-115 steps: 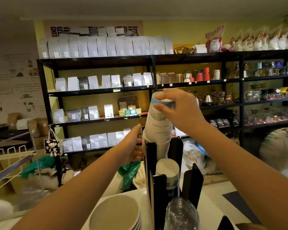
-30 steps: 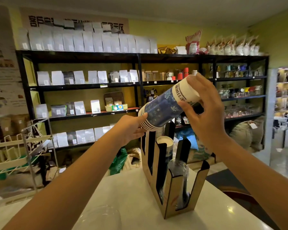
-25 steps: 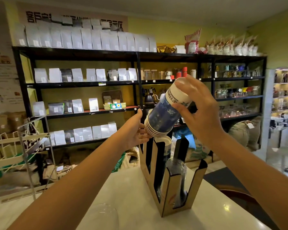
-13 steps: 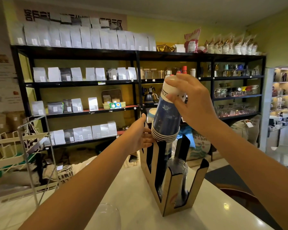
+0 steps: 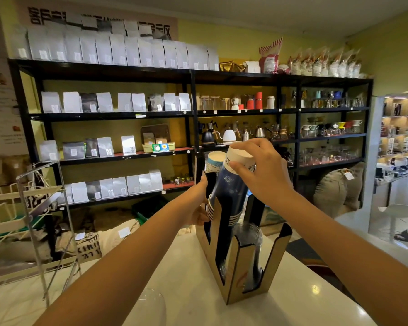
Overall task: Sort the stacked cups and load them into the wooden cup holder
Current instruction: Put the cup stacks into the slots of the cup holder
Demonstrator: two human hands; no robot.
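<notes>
A wooden cup holder [image 5: 237, 274] with black slotted compartments stands on the white counter. My right hand [image 5: 260, 170] grips the top of an upside-down stack of dark blue paper cups [image 5: 229, 191], whose rims sit partly inside the holder's middle compartment. My left hand [image 5: 197, 204] holds the holder's far left side near the stack's rims. A white and light blue cup stack [image 5: 214, 162] stands in the rear compartment. Clear plastic cups [image 5: 249, 252] fill the front compartment.
A clear plastic dome [image 5: 149, 307] lies on the white counter [image 5: 179, 290] near its front edge. A wire rack [image 5: 26, 222] stands at the left. Black shelves [image 5: 191, 114] with bags and kettles line the back wall. Sacks lie on the floor beyond the counter.
The dark blue stack has swung from tilted to nearly upright and dropped into the holder's middle compartment. My left hand has moved from the stack's rims to the holder's side.
</notes>
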